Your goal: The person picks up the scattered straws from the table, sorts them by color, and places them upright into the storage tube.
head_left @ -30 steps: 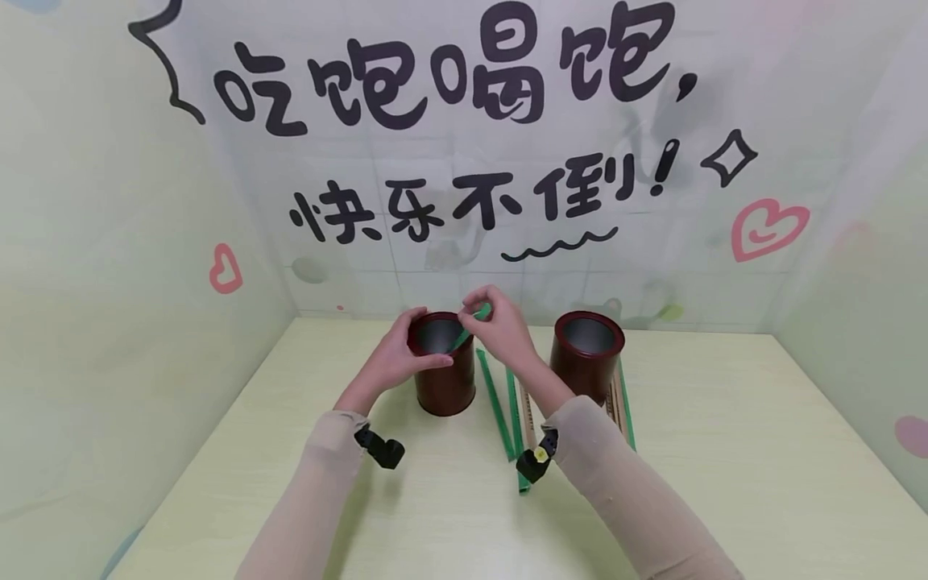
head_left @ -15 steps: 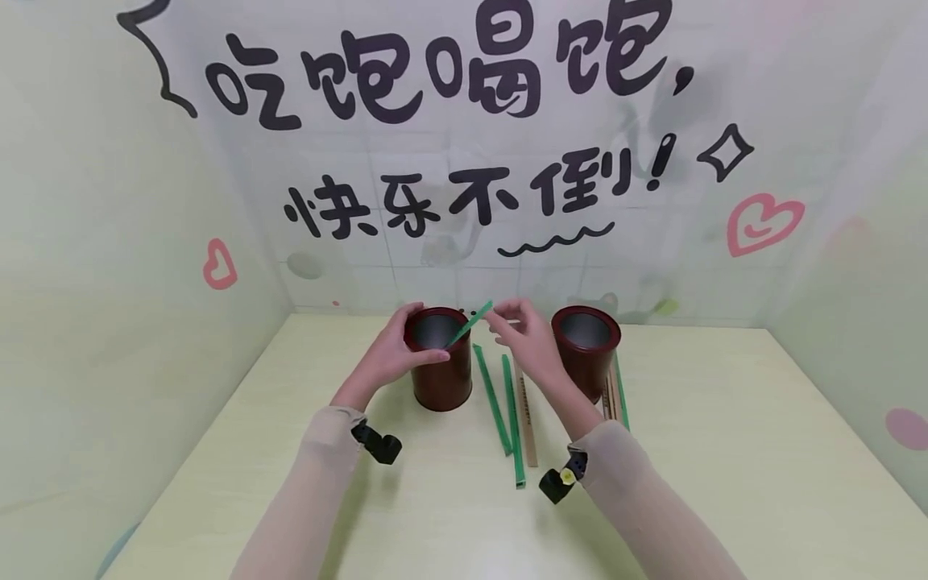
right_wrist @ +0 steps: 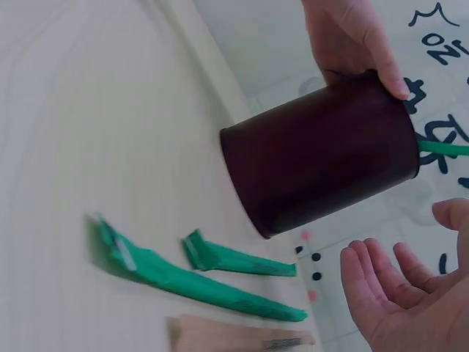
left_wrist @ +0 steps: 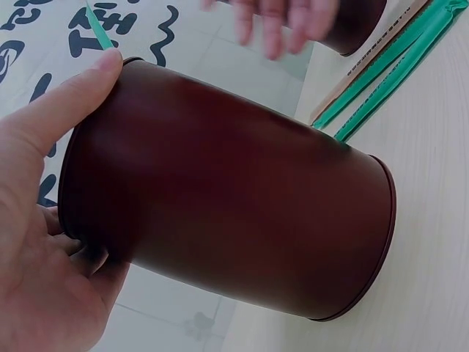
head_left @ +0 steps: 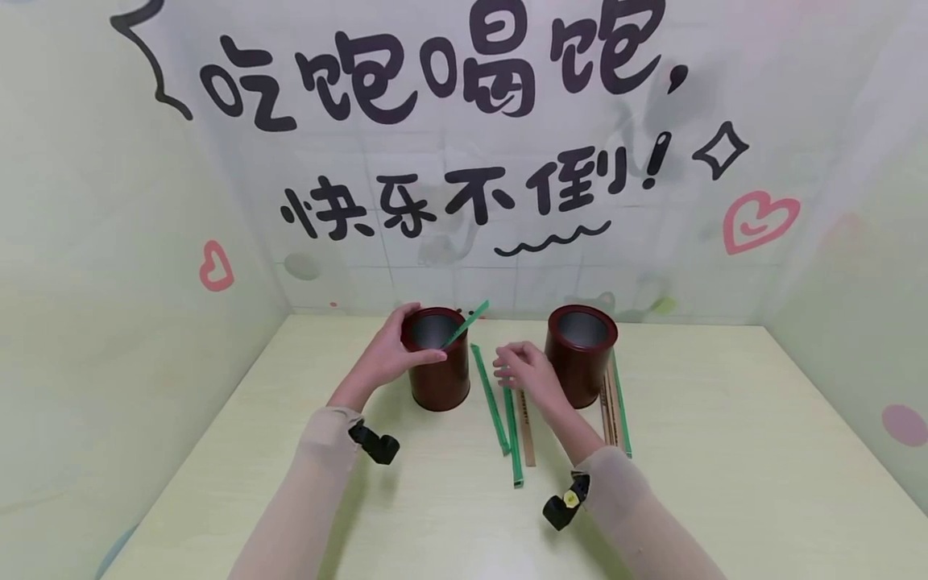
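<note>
Nearest, the left sleeve (head_left: 300, 475) and right sleeve (head_left: 641, 499) are stretched over the pale surface (head_left: 435, 524), and a small black camera is worn at each wrist. Beyond them, two green packets (head_left: 515, 451) and a brown packet (head_left: 529, 447) are laid lengthwise near one another, between the two cups. Above the far part of these packets the right hand (head_left: 529, 374) is held; its fingers (right_wrist: 388, 282) are loosely bent and slightly parted, the thumb is kept apart from them, and nothing is grasped. By the left hand (head_left: 384, 354) the left cup (head_left: 442, 383), dark red and stood upright on the surface, is gripped near its top: the thumb (left_wrist: 88, 84) is laid along the near side by the rim, and the other fingers are wrapped round the far side, partly hidden. In that cup a green stick (head_left: 474, 314) is leaned against the rim, its upper end sticking out, untouched by the right hand. Farther right, the right cup (head_left: 580, 370) is placed upright, with brown sticks (head_left: 607, 411) and another green packet (head_left: 623, 427) laid just beside it. Behind everything, the pale wall is covered with large black lettering (head_left: 481, 195) and a pink heart (head_left: 761, 221).
</note>
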Motion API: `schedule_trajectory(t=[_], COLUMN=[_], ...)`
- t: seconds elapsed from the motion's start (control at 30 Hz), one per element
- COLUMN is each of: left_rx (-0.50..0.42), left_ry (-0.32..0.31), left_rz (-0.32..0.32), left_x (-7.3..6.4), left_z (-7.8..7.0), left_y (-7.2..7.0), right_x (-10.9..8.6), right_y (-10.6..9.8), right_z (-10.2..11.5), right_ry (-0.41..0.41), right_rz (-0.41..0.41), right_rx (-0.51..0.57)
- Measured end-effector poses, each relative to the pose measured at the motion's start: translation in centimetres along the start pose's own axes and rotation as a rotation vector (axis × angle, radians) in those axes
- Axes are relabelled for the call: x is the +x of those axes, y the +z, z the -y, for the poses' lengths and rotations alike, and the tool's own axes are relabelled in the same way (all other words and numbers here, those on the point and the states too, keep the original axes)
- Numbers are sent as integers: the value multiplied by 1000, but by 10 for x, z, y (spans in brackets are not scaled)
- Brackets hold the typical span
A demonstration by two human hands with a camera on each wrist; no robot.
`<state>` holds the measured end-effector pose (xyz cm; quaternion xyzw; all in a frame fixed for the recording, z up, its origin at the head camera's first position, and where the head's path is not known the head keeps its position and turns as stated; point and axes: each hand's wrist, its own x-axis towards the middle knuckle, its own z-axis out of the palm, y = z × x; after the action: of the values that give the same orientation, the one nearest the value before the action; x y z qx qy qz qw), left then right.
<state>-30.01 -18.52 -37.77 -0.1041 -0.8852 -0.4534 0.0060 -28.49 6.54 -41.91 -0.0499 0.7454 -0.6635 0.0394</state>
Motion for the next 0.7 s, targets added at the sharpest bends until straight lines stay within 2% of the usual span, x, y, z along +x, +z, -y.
schedule_trajectory(t=[0.13, 0.3, 0.5, 0.7], left_rx=[4, 11, 10, 20], left_ry=[4, 3, 11, 12], left_rz=[-6, -2, -9, -9], left_x=[1, 0, 0, 0], left_z=[0, 3, 4, 4], left_y=[-2, -1, 0, 0], right_x=[4, 2, 1, 7], right_y=[1, 4, 9, 16], right_z=[-15, -26, -26, -26], right_ry=[80, 156, 108, 49], right_rz=[32, 62, 66, 78], right_rx=[-64, -252, -478, -653])
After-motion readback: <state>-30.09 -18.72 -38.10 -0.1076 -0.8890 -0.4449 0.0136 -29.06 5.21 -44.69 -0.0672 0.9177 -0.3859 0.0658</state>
